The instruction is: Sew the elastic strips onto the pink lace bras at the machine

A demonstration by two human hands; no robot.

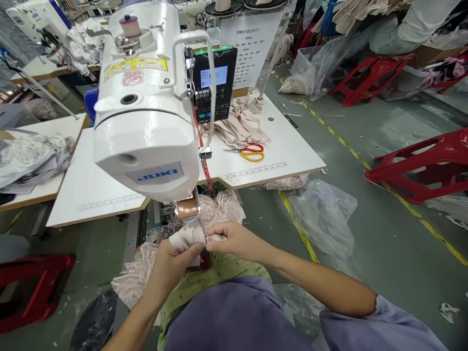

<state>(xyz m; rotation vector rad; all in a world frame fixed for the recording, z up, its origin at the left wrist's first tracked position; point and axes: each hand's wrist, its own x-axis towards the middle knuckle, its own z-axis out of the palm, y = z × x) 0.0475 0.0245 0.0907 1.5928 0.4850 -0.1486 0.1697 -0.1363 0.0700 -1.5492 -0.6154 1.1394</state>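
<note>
My left hand (171, 263) and my right hand (234, 240) meet just below the head of a white sewing machine (146, 107). Both pinch a small folded piece of beige fabric (190, 235) between thumb and fingers, close under the machine's foot. Pale pink lace pieces (223, 204) lie behind the hands and more lace (135, 278) hangs down over my lap to the left. The needle area is hidden by the machine head.
Red and yellow scissors (250, 151) and a heap of beige straps (237, 126) lie on the white table (292, 156). A control panel (214, 83) stands behind the machine. Red stools (424, 165) and plastic bags (325, 214) sit on the floor at right. Another person sits far right.
</note>
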